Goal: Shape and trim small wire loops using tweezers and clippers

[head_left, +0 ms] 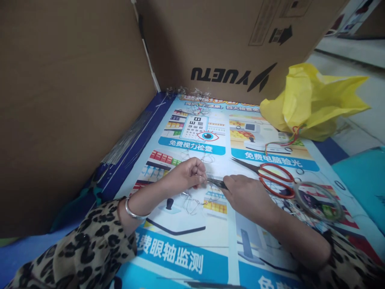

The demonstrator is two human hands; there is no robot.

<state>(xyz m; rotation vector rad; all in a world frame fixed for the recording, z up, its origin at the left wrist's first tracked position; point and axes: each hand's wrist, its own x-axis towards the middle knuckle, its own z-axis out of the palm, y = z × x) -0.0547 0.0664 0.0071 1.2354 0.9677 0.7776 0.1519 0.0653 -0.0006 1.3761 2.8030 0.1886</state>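
Observation:
My left hand (190, 173), closed in a pinch, holds a thin wire (192, 202) that trails in loose loops below the fingers. My right hand (247, 197) is wrapped round a dark metal tool that looks like pliers (217, 183); its handles are hidden in the palm. The tip of the tool meets the wire at my left fingertips, and the exact contact is too small to make out. Just beyond my right hand lie scissors (278, 176) with red handles and dark blades.
Cardboard walls (222, 36) stand at the left and back. A printed poster (195, 235) covers the surface. To the right are a tape roll (341, 212), a yellow bag (313, 100) and coloured wires (282, 142). Straight wires (126, 138) and a teal-handled tool (90, 192) lie left.

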